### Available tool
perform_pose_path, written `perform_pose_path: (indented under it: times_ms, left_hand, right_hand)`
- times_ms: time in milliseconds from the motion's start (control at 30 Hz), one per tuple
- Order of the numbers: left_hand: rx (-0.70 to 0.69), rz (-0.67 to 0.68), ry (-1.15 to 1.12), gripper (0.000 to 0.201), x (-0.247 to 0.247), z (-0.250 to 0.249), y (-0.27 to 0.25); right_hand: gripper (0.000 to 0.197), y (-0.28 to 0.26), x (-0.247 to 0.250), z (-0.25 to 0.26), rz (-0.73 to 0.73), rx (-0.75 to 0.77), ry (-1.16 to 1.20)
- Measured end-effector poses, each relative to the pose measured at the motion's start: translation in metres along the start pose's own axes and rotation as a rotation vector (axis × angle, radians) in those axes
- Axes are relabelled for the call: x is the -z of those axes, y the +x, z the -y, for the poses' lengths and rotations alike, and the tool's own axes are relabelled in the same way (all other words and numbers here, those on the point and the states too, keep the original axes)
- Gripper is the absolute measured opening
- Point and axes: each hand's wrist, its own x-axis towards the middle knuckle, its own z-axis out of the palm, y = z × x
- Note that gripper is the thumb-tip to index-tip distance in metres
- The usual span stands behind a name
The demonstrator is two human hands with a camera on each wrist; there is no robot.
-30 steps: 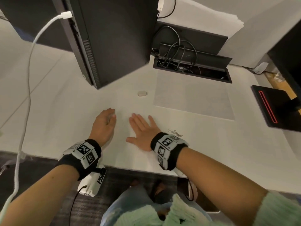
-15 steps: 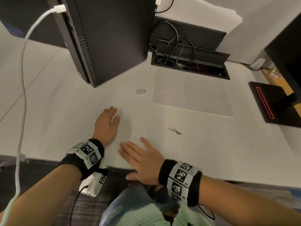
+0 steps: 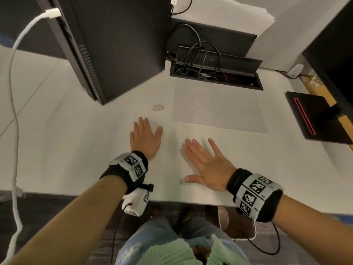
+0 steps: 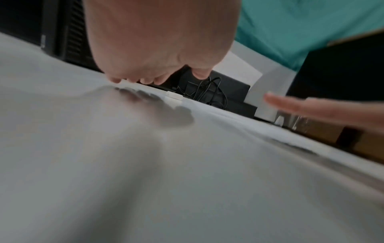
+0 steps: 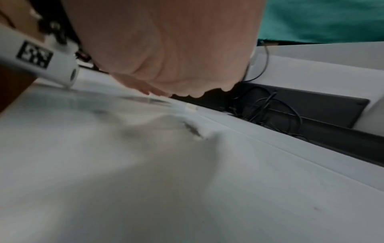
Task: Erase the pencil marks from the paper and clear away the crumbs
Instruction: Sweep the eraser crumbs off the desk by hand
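Note:
My right hand (image 3: 206,163) lies flat with spread fingers on the white paper (image 3: 235,148), near the desk's front edge. It covers the spot where the pencil marks were. In the right wrist view, blurred dark streaks (image 5: 193,129) show on the sheet under the palm (image 5: 166,49). My left hand (image 3: 145,136) rests flat on the desk to the left and holds nothing. A small white eraser (image 3: 158,108) lies loose just beyond the left fingertips; it also shows as the eraser (image 4: 174,98) in the left wrist view.
A black computer tower (image 3: 114,44) stands at the back left with a white cable (image 3: 15,92) hanging from it. An open cable tray (image 3: 214,73) sits behind a grey mat (image 3: 215,106). A black monitor base (image 3: 315,115) is on the right.
My right hand slid back to the desk's front edge, uncovering the marks, then moved forward and right to lie over them. The left hand stayed in place.

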Motion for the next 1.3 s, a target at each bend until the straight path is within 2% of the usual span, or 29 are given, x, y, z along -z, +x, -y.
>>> perform_pose_path:
  times_ms: [133, 200, 300, 467, 567, 667, 867, 1000, 1133, 1300]
  left_hand:
    - [0.064, 0.102, 0.157, 0.076, 0.002, -0.010, 0.018]
    - [0.039, 0.152, 0.206, 0.079, -0.002, -0.019, 0.022]
    - [-0.056, 0.273, 0.283, 0.080, -0.010, -0.032, 0.020]
    - [-0.244, 0.453, 0.374, 0.081, -0.028, -0.046, 0.003]
    - [-0.289, 0.514, 0.364, 0.080, -0.043, -0.052, -0.011]
    - [-0.295, 0.531, 0.333, 0.077, -0.054, -0.055, -0.028]
    - [-0.141, 0.342, 0.173, 0.074, -0.049, -0.049, -0.020]
    - [-0.115, 0.310, 0.177, 0.074, -0.049, -0.051, -0.020]
    - [-0.135, 0.394, 0.178, 0.073, -0.052, -0.060, -0.032]
    - [-0.247, 0.566, 0.164, 0.069, -0.066, -0.074, -0.057]
  right_hand:
    - [0.102, -0.001, 0.014, -0.018, -0.009, -0.120, 0.157]
    - [0.093, -0.003, 0.011, -0.034, -0.013, -0.204, 0.244]
    - [0.076, -0.011, 0.001, -0.053, -0.025, -0.282, 0.333]
    - [0.070, -0.027, -0.015, -0.078, -0.043, -0.349, 0.466]
    - [0.068, -0.033, -0.023, -0.087, -0.057, -0.348, 0.517]
    - [0.065, -0.039, -0.032, -0.092, -0.048, -0.311, 0.591]
    - [0.064, -0.027, -0.029, -0.101, 0.032, -0.246, 0.597]
    - [0.064, -0.001, -0.012, -0.104, 0.065, -0.208, 0.554]
    - [0.059, 0.019, 0.004, -0.097, 0.072, -0.171, 0.602]
    - [0.055, 0.032, 0.016, -0.093, 0.082, -0.144, 0.681]
